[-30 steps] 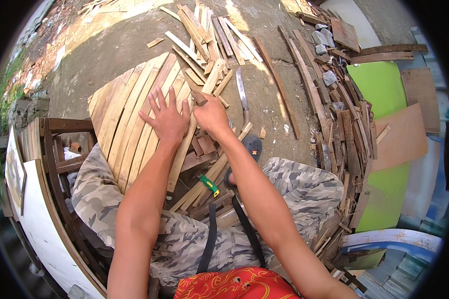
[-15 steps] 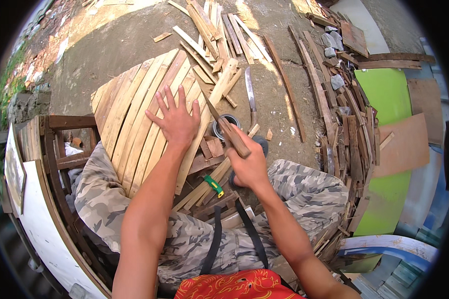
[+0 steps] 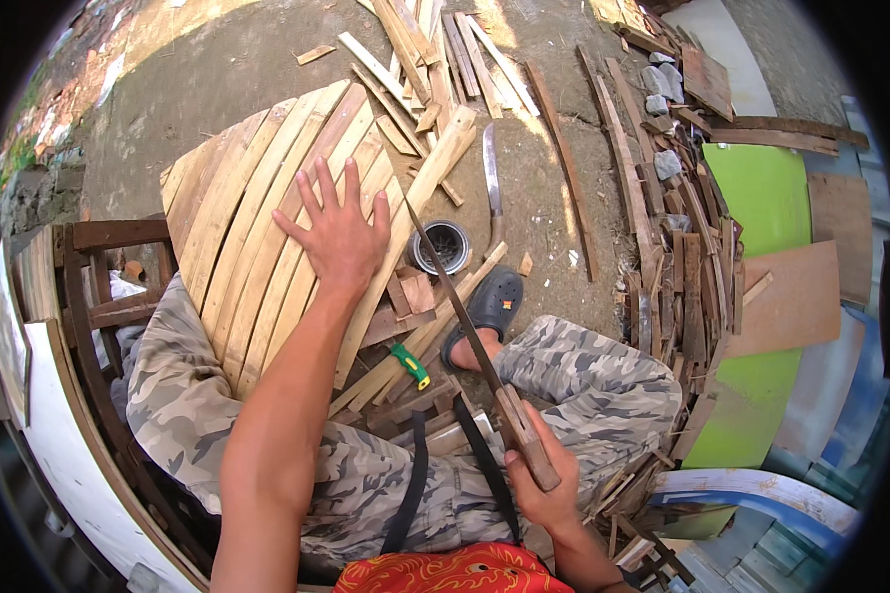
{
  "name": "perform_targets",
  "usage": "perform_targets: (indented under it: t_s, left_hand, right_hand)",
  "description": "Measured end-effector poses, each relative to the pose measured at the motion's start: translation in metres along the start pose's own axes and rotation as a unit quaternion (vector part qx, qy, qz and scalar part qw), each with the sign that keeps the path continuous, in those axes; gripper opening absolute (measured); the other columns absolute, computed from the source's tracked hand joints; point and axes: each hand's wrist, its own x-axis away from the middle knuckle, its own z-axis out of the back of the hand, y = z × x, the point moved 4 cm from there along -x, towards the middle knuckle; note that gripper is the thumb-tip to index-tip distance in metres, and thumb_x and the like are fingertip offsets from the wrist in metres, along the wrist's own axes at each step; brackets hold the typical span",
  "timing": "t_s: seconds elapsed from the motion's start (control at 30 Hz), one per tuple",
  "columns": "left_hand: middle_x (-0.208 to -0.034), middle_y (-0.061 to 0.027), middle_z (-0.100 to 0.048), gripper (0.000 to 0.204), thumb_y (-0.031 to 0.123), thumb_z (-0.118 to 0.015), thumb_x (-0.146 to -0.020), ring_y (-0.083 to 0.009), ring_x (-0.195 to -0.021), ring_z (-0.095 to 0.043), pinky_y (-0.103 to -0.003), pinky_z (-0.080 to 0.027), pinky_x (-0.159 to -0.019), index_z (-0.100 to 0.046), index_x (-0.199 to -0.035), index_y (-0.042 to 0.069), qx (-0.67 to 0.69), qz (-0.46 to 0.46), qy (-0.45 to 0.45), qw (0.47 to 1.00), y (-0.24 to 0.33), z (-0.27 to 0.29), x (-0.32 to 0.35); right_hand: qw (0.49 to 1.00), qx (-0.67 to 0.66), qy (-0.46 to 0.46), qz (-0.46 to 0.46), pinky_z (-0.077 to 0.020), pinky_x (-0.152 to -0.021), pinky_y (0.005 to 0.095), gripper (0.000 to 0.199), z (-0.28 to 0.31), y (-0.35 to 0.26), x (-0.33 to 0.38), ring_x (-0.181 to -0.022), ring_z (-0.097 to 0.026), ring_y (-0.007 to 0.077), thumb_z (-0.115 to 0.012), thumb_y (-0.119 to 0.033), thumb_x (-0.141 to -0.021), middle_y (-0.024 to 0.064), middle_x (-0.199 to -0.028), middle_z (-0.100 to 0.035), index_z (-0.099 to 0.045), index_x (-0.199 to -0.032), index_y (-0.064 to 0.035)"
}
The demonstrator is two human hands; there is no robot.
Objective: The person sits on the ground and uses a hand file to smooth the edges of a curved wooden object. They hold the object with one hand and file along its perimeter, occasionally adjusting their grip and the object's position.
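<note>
My left hand (image 3: 342,229) lies flat with fingers spread on a panel of pale wooden slats (image 3: 237,227), which leans across my left thigh. In my right hand (image 3: 549,472) is a handsaw (image 3: 465,331), gripped by its wooden handle near my right knee. Its long narrow blade points up and left, the tip at the right edge of the panel, by a longer protruding slat (image 3: 443,163). Whether the teeth touch the wood I cannot tell. Below the blade, a green and yellow handle (image 3: 409,365) of some tool rests on wood strips.
A round can (image 3: 439,247) stands beyond the saw, near a machete (image 3: 492,183) on the ground. My shoe (image 3: 492,301) is beside it. Loose wood strips (image 3: 420,59) lie at the far side. Stacked scrap wood (image 3: 697,287) and a green board (image 3: 761,198) line the right.
My right hand has drawn the saw back toward me and down to the right, baring more blade, the can and my shoe. My left hand stays flat on the panel. The view has shifted slightly.
</note>
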Motion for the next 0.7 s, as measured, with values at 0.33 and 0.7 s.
perform_targets:
  t_s: [0.33, 0.7]
  left_hand:
    - [-0.17, -0.0131, -0.027, 0.065, 0.055, -0.043, -0.103, -0.0383, -0.157, -0.019, -0.078, -0.005, -0.115, -0.04, -0.16, 0.023, -0.018, 0.001, -0.026, 1.0, -0.001, 0.001, -0.001]
    - [-0.168, -0.0142, -0.031, 0.065, 0.053, -0.047, -0.101, -0.0395, -0.156, -0.023, -0.078, -0.004, -0.115, -0.044, -0.158, 0.022, -0.009, 0.001, -0.012, 1.0, 0.002, 0.004, -0.004]
  right_hand:
    - [0.999, -0.013, 0.028, 0.03, -0.0541, -0.092, 0.0391, 0.06, -0.108, 0.042, -0.22, -0.105, -0.072, 0.0383, -0.062, -0.01, -0.086, 0.0315, -0.115, -0.07, -0.054, -0.144, 0.0031]
    - [0.996, 0.052, -0.019, -0.071, -0.0544, -0.091, 0.0368, 0.059, -0.037, 0.02, -0.1, -0.106, -0.074, 0.0335, -0.062, 0.0, -0.086, 0.0254, -0.118, -0.072, -0.056, -0.145, 0.0001]
